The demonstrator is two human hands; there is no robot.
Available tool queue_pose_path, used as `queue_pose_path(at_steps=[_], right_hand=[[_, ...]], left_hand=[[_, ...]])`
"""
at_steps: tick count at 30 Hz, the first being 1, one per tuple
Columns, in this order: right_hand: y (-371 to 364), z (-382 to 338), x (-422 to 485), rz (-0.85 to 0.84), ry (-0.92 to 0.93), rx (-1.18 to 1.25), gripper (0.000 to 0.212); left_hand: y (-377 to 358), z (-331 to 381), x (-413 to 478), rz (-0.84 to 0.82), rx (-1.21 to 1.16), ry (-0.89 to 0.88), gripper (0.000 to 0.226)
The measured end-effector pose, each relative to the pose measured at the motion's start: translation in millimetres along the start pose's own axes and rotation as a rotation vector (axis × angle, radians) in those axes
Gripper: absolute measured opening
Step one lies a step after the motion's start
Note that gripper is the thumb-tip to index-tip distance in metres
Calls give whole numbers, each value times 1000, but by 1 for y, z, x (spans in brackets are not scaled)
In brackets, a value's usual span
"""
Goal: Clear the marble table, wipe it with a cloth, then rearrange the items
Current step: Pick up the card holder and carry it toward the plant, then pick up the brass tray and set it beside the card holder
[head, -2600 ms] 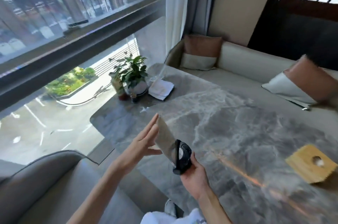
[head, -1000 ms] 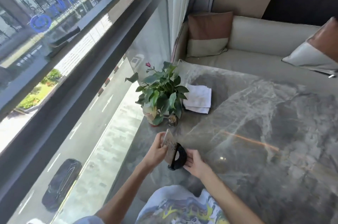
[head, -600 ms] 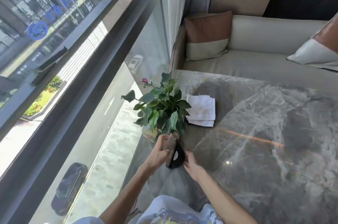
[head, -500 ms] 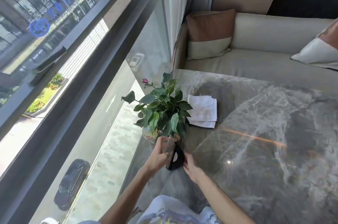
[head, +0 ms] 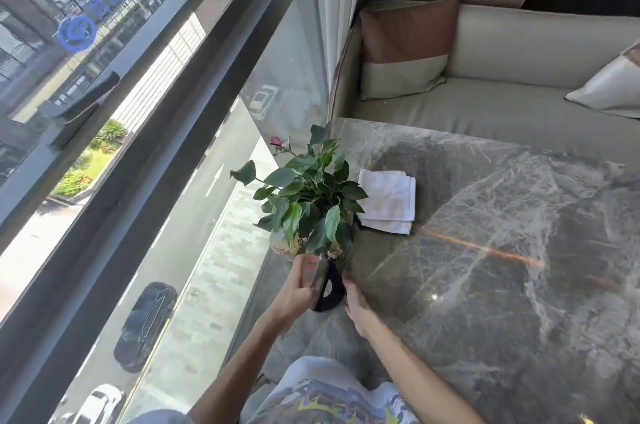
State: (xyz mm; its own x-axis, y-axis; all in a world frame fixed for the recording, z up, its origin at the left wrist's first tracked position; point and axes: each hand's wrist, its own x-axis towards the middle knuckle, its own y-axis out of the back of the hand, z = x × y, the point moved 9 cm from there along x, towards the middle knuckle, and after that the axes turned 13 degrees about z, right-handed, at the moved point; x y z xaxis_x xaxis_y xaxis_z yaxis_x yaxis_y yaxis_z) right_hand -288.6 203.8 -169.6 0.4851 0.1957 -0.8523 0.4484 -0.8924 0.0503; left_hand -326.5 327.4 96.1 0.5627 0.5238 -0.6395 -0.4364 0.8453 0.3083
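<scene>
Left hand (head: 294, 288) closed around the upright flat panel of a small stand (head: 323, 285), fingers wrapped over its window-side edge. Right hand (head: 356, 306) loosely curled against the stand's black round base on the other side, fingertips touching it; a firm hold or a mere steadying touch cannot be told. Stand upright on the marble table (head: 502, 267), just in front of the potted plant (head: 308, 198), nearly touching the pot and under the lowest leaves.

Beyond the plant, on its far side, a folded white cloth (head: 388, 202) flat on the marble, apparently touching the pot. Rest of the tabletop away from the plant bare in view. Past the table's far edge, a sofa with a brown-and-cream cushion (head: 405, 49).

Likely step: setting the stand back beside the plant, part of the rearranging. To do well: base flat on the marble before letting go, panel kept clear of the leaves, right hand steadying until the stand holds alone, left hand drawn straight back toward the window without brushing the pot.
</scene>
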Motion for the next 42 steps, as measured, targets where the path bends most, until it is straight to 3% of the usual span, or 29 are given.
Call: queue_pose_path(at_steps=[6,10,17,22,26,28,32,36,42], right_hand=[[-11,-53,-82,19,-78,47,57],[-11,-53,-89,29,-97,128,58],[-6,-12,-46,-4,-13,53,90],[-6,-42,-99,24,-70,-37,60],[-6,-51,-111,-10,-70,-28,62],[4,-47,-106,-17,-43,-14,70],[61,-82,-132,37,162,-170,77],[157,-138,-173,242,475,-338,55],[327,-121,-249,702,757,-752,73]], left_hand=[[-1,-4,-6,-1,-15,4,64],[-1,-7,-13,-19,-28,7,65],[3,-14,-18,-19,-43,27,68],[4,-20,-15,-3,-31,50,65],[6,-24,-15,-6,19,72,60],[6,-24,-17,-22,86,64,67],[4,2,-14,74,458,-201,88],[-21,68,-34,240,732,-510,69],[-174,101,-67,33,985,-743,51]])
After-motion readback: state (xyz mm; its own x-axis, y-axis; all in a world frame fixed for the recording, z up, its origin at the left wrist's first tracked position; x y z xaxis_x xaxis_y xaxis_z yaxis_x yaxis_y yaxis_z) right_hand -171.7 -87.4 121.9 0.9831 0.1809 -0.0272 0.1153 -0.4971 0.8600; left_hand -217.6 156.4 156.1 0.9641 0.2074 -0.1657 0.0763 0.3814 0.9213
